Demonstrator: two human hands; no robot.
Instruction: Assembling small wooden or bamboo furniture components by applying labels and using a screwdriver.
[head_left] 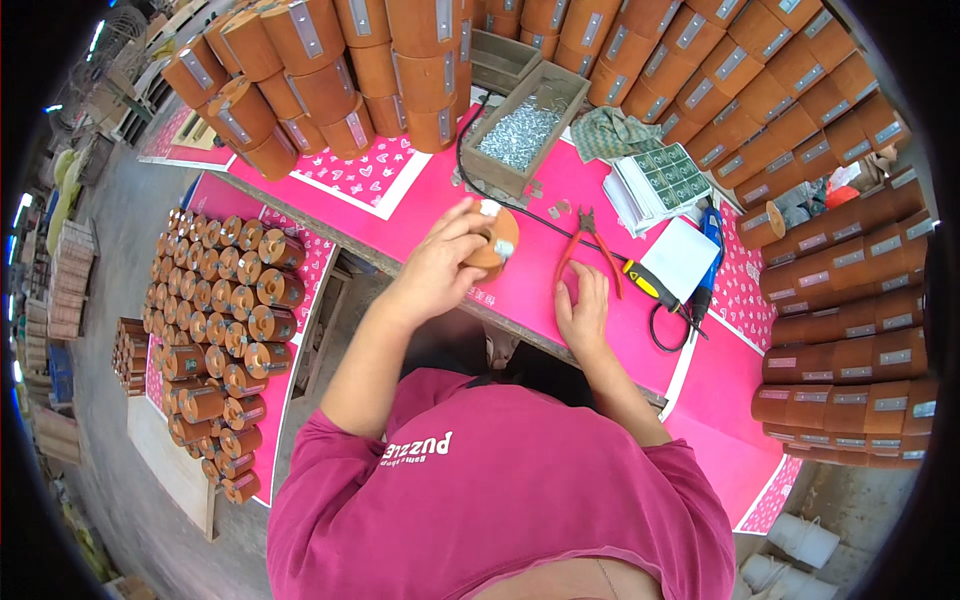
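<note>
My left hand is closed around a short brown wooden cylinder near the front edge of the pink-covered table. A round opening shows in its upper face, and two pale shiny pieces, too small to make out, are on it. My right hand lies on the table with its fingers extended, holding nothing. Just beyond those fingertips are red-handled pliers, whose left handle ends close to them; whether they touch I cannot tell. A yellow-and-black screwdriver-like tool and a blue power tool lie further right.
A grey tray of small metal parts stands beyond my hands, with a black cable alongside. Stacked wooden cylinders wall the back and right. A checked cloth and printed cards lie nearby. More cylinders fill a lower left table.
</note>
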